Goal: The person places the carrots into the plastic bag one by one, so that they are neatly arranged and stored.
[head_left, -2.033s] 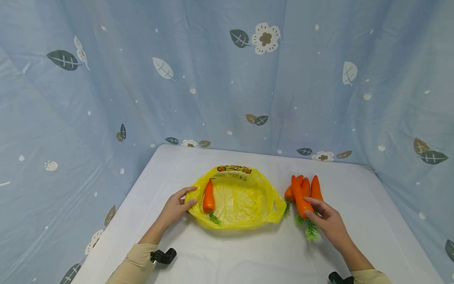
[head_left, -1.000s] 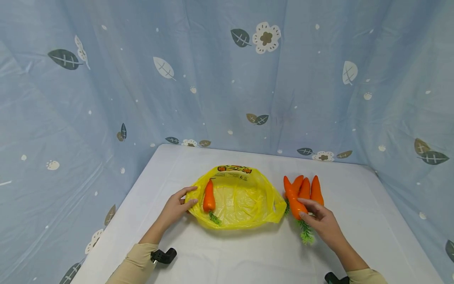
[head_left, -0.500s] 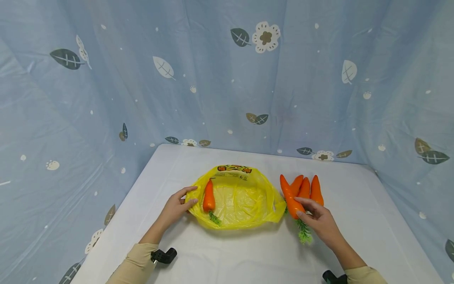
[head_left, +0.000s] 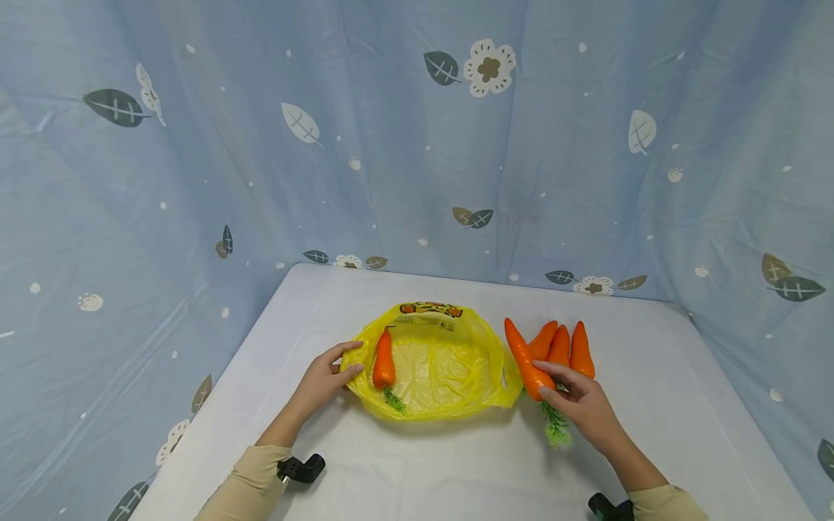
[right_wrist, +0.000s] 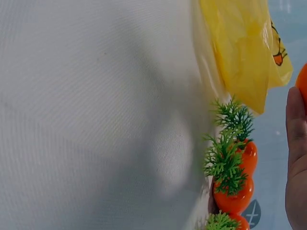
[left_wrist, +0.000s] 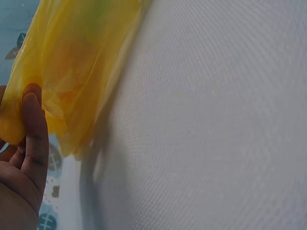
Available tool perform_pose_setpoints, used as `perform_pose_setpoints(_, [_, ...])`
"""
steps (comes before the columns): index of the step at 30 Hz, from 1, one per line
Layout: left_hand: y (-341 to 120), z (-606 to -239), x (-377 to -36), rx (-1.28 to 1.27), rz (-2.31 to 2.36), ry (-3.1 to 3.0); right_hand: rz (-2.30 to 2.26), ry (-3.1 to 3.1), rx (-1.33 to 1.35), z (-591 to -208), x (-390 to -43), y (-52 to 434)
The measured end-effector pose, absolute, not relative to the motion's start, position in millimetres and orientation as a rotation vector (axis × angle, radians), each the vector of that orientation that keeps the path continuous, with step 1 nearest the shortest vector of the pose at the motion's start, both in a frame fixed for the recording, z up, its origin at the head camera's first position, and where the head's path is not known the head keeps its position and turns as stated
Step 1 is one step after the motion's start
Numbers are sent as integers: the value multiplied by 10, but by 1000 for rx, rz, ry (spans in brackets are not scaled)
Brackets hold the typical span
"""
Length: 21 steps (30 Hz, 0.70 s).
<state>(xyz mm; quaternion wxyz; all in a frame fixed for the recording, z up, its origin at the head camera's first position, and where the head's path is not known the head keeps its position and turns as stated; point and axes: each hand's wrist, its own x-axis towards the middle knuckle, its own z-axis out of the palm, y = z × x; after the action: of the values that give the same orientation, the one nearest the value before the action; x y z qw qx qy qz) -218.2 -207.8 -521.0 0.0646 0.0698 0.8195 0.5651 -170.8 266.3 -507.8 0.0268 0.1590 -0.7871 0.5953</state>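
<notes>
A yellow plastic bag (head_left: 443, 369) lies spread with its mouth open, and one carrot (head_left: 384, 362) with a green top rests inside at its left. My left hand (head_left: 329, 376) pinches the bag's left rim between thumb and fingers; the left wrist view shows the thumb (left_wrist: 34, 124) on the yellow film. Just right of the bag, my right hand (head_left: 583, 405) holds another carrot (head_left: 524, 358) near its thick end, its tip pointing up and to the left. In the right wrist view only an edge of that carrot (right_wrist: 302, 84) shows beside the fingers.
Behind the right hand lie three more carrots (head_left: 581, 351) on the white-covered table (head_left: 417, 470); their green tops (right_wrist: 225, 160) show in the right wrist view. A blue patterned curtain (head_left: 391, 145) stands behind the table and along its sides.
My right hand has moved left with its carrot, from over the other carrots toward the bag's right edge; the carrot's tip has swung left. The left hand keeps its hold on the rim.
</notes>
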Motion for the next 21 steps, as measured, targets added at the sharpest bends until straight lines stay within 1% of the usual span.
perform_pose_setpoints(21, [-2073,-5206,-2183,186,1696,2479,1882,-2438,575,-5035,-1727,2516])
